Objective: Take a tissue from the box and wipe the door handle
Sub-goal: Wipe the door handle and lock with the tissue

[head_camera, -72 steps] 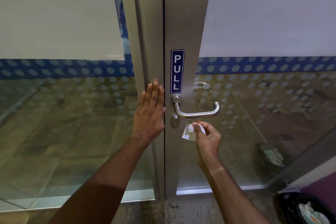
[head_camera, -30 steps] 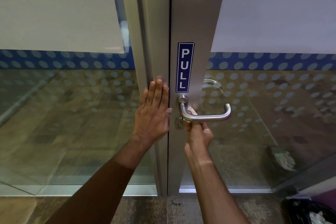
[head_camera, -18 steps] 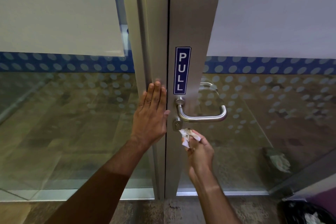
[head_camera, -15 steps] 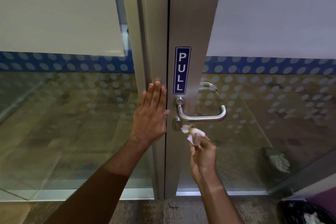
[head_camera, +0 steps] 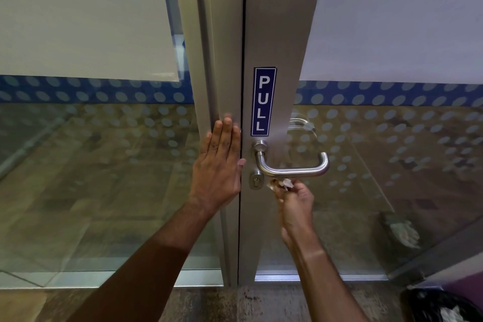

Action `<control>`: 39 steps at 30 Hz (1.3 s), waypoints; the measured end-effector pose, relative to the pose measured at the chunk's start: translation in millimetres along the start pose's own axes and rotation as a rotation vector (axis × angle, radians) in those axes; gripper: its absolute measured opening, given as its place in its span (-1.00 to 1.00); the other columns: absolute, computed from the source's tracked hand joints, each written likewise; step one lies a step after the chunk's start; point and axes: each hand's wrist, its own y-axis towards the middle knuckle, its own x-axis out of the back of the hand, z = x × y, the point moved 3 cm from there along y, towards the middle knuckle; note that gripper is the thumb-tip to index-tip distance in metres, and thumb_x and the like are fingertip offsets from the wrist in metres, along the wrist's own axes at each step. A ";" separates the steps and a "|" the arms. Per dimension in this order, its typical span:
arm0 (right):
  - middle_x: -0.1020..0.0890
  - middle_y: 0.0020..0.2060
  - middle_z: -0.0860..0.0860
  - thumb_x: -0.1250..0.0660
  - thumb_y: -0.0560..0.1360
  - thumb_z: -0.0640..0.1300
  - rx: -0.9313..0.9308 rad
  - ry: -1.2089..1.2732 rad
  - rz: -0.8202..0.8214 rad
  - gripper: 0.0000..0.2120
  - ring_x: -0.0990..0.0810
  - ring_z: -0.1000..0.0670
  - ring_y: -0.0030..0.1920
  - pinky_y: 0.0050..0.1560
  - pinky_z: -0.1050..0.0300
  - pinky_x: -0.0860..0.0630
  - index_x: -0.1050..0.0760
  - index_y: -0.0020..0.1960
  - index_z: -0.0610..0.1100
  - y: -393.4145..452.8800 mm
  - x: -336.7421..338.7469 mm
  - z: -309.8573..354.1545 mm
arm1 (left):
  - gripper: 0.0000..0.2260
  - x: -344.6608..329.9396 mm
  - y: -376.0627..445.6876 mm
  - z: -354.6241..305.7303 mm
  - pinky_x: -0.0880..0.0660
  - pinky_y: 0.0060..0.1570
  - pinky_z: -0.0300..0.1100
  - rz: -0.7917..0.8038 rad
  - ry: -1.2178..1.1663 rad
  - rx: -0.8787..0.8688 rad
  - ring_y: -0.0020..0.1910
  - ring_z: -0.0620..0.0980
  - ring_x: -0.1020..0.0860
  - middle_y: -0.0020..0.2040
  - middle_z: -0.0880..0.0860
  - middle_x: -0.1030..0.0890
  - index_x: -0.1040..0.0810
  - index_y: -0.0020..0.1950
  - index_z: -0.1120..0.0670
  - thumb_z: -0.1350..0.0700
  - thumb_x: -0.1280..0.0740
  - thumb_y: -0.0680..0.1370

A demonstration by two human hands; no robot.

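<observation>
A brushed-steel lever door handle (head_camera: 295, 170) sticks out from the metal door stile, under a blue PULL sign (head_camera: 264, 101). My right hand (head_camera: 295, 201) is just below the bar, fingers closed on a crumpled white tissue (head_camera: 281, 183) that touches the underside of the handle near its left bend. My left hand (head_camera: 219, 165) lies flat, fingers together, on the neighbouring metal frame to the left of the door gap. No tissue box is in view.
A keyhole cylinder (head_camera: 255, 180) sits below the handle's base. Glass panels with frosted film and a dotted blue band flank the door. A black-lined bin (head_camera: 441, 304) holding white scraps stands at the bottom right on the floor.
My right hand with the tissue dropped from the handle's bar, then rose again and shifted right until the tissue met the bar's underside. My left hand stayed flat on the frame.
</observation>
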 end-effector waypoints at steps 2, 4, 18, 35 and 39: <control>-0.68 -0.29 0.06 -0.29 0.48 -0.51 0.081 -0.076 -0.033 -0.70 -0.62 0.17 -0.28 -0.22 0.34 -0.56 -0.61 -0.16 -0.14 2.1 0.6 2.9 | -0.30 -0.9 -0.2 0.1 0.23 0.54 -0.01 0.000 0.002 -0.001 0.57 0.10 0.25 0.56 0.13 0.34 0.20 0.55 0.20 0.00 -0.13 0.58; -0.70 -0.29 0.08 -0.25 0.53 -0.48 0.114 -0.080 -0.042 -0.68 -0.65 0.15 -0.27 -0.26 0.30 -0.57 -0.63 -0.15 -0.13 4.8 0.0 3.2 | -0.29 -1.6 0.0 0.2 0.24 0.54 -0.02 -0.002 0.002 -0.001 0.57 0.10 0.25 0.56 0.13 0.34 0.20 0.55 0.21 -0.01 -0.13 0.58; -0.69 -0.06 -0.02 -0.40 0.43 -0.49 0.226 0.037 -0.102 -0.65 -0.67 0.16 -0.09 0.02 0.30 -0.56 -0.56 0.04 -0.09 3.8 -4.7 3.5 | -0.33 -2.2 0.1 0.5 0.24 0.54 -0.02 -0.014 0.002 0.002 0.56 0.08 0.26 0.56 0.12 0.35 0.18 0.55 0.21 -0.02 -0.10 0.59; -0.73 -0.24 0.02 -0.54 0.38 -0.27 0.372 0.146 -0.184 -0.86 -0.68 0.07 -0.21 -0.16 0.24 -0.57 -0.67 -0.08 -0.12 12.7 -30.7 -0.5 | -0.27 -1.3 1.5 0.6 0.25 0.54 -0.02 -0.021 -0.006 -0.013 0.56 0.09 0.27 0.56 0.12 0.37 0.27 0.55 0.18 -0.01 -0.13 0.59; -0.70 -0.28 0.04 -0.54 0.40 -0.17 0.422 0.106 -0.172 -0.86 -0.64 0.07 -0.23 -0.14 0.22 -0.56 -0.69 -0.07 -0.20 19.1 -34.0 0.3 | -0.27 -3.2 1.3 0.5 0.25 0.54 -0.02 -0.031 -0.007 -0.012 0.56 0.08 0.27 0.56 0.12 0.36 0.26 0.55 0.18 -0.02 -0.14 0.59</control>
